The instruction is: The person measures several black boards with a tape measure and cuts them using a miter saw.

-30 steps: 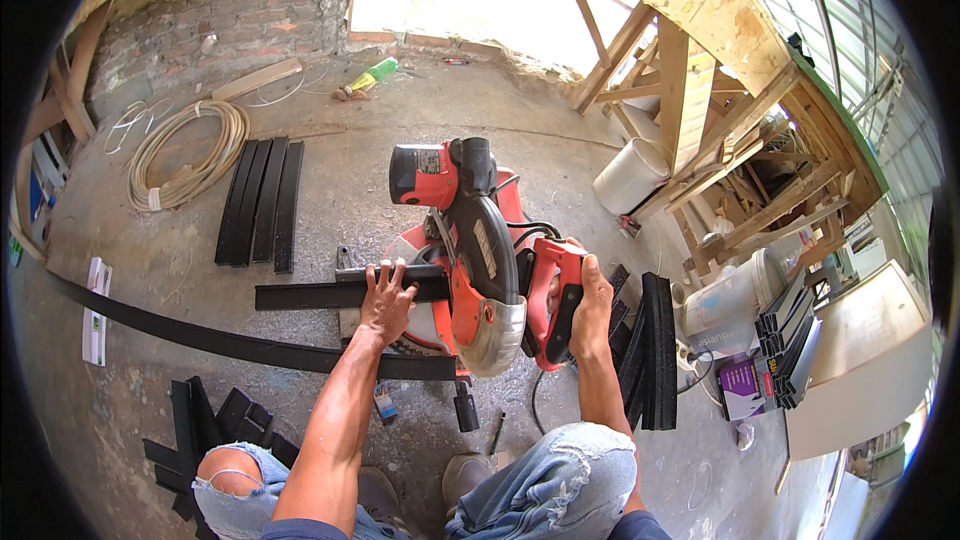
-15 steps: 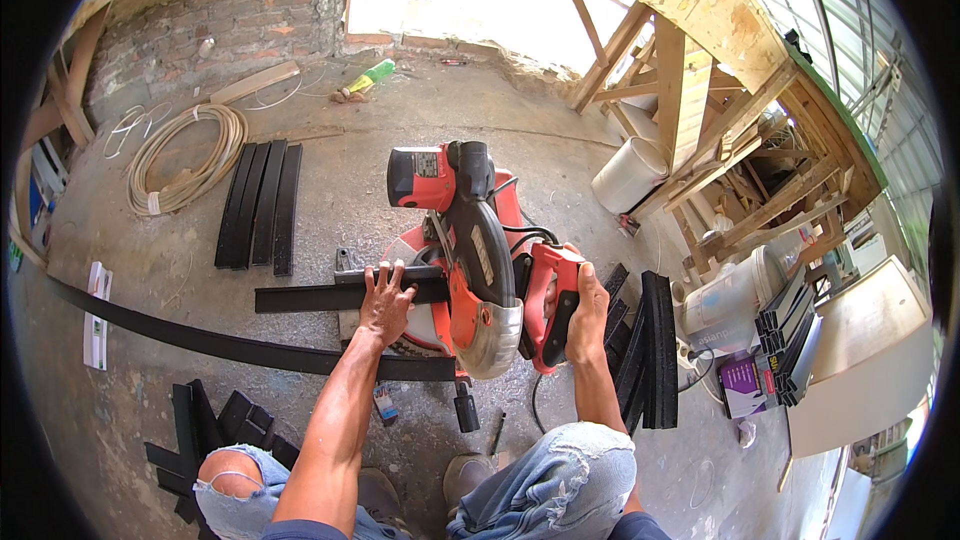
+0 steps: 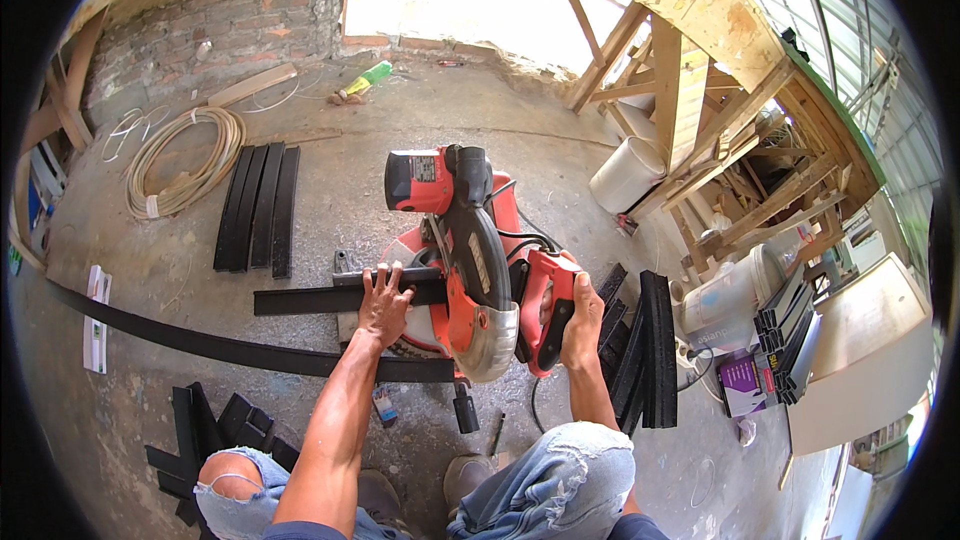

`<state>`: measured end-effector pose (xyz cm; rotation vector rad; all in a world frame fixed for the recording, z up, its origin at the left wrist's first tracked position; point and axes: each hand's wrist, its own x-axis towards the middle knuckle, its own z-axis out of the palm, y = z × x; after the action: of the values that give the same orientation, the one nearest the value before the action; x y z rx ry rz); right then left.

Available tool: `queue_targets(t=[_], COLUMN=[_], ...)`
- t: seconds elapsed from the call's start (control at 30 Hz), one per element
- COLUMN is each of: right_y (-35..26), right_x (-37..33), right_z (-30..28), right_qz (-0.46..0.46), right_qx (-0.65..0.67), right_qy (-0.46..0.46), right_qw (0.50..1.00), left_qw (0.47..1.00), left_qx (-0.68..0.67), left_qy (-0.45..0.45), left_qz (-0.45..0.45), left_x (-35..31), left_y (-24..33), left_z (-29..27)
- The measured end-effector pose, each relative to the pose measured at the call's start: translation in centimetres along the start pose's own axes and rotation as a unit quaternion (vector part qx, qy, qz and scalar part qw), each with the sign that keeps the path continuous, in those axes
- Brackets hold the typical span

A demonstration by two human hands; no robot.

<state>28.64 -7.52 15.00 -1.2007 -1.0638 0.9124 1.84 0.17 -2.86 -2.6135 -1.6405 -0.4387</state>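
A red and black miter saw (image 3: pixel 480 250) stands on the floor between my feet and the far wall, its clear blade guard lowered. My right hand (image 3: pixel 580 325) is wrapped round the saw's red and black handle (image 3: pixel 545 312). A black profile strip (image 3: pixel 310 301) lies across the saw's base along the fence. My left hand (image 3: pixel 384 310) holds that strip against the fence, fingers spread over both. Whether the blade touches the strip is hidden behind the guard. Nearer me, a long black strip (image 3: pixel 200 341) runs from the left to the saw's front.
Cut black strips lie in groups at the left (image 3: pixel 256 208), lower left (image 3: pixel 215 430) and right (image 3: pixel 655 350). A coiled hose (image 3: pixel 180 165), a white level (image 3: pixel 97 320), a green bottle (image 3: pixel 372 76), a white bucket (image 3: pixel 630 178) and a purple box (image 3: pixel 742 386) are around. The saw's cord trails rightward.
The saw's head and handle have shifted very slightly down and left, with my right hand moving along. My left hand and the strip stay in place.
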Motion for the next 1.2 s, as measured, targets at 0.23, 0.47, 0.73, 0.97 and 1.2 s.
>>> queue_targets(t=[0.23, 0.47, 0.73, 0.97, 1.2], right_y=[0.7, 1.4, 2.9, 3.0, -0.7], right_x=[-0.6, -0.9, -1.9, -1.9, 0.7], right_z=[0.0, -0.3, -0.7, -0.5, 0.1], right_qz=[-0.006, -0.021, -0.042, -0.051, 0.009], right_qx=[-0.007, -0.010, -0.004, -0.004, -0.042], right_qy=[0.007, 0.004, 0.007, 0.004, 0.012], right_qw=[1.000, 1.000, 0.999, 0.999, 0.999], left_qw=[1.000, 1.000, 1.000, 1.000, 1.000], left_qx=[-0.007, -0.004, 0.003, 0.010, -0.007], left_qy=[-0.005, -0.001, -0.006, -0.014, 0.003], left_qz=[-0.003, -0.003, 0.002, -0.005, 0.001], left_x=[0.0, 0.0, 0.1, 0.1, 0.2], left_y=[-0.1, -0.1, 0.1, -0.1, 0.1], left_z=[0.0, 0.0, -0.4, -0.7, 0.0])
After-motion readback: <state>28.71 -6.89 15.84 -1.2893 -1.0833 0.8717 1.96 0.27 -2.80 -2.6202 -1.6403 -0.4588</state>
